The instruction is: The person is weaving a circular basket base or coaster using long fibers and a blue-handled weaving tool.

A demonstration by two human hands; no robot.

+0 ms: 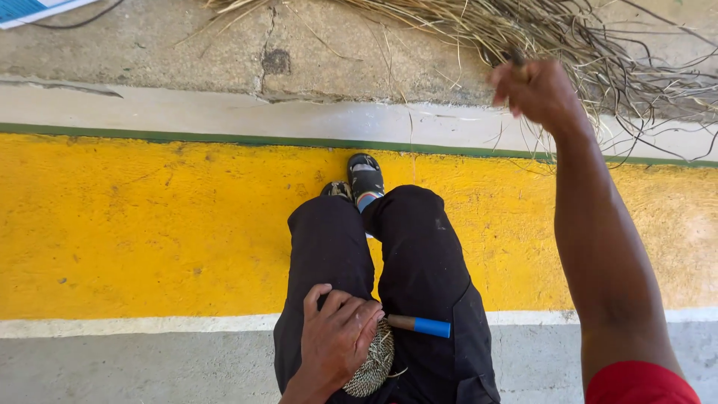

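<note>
A: Starting at the left, our left hand [338, 340] rests on our lap, fingers [357, 318] folded together over the top of a small coiled woven disc [372, 365]. The disc sits on our left thigh, pressed against the black trousers [419, 254].

B: Just to the right of that hand, we see a tool with a blue handle [420, 325] lying across the right thigh. Its brown end points toward the disc and is partly tucked behind our fingers.

A: Past our knees, our feet in dark sandals [364, 176] stand on the yellow painted band of the floor [149, 224], near its far green edge.

B: Further right, our right arm stretches up and away, with a red sleeve [639, 383] at the lower right corner. Our right hand [538, 91] is at the far side, its fingers pinched shut on strands of the dried grass bundle [568, 34].

A: That bundle lies spread on the bare concrete beyond the pale strip, toward the far right corner of the floor, well apart from the disc on our lap.
</note>
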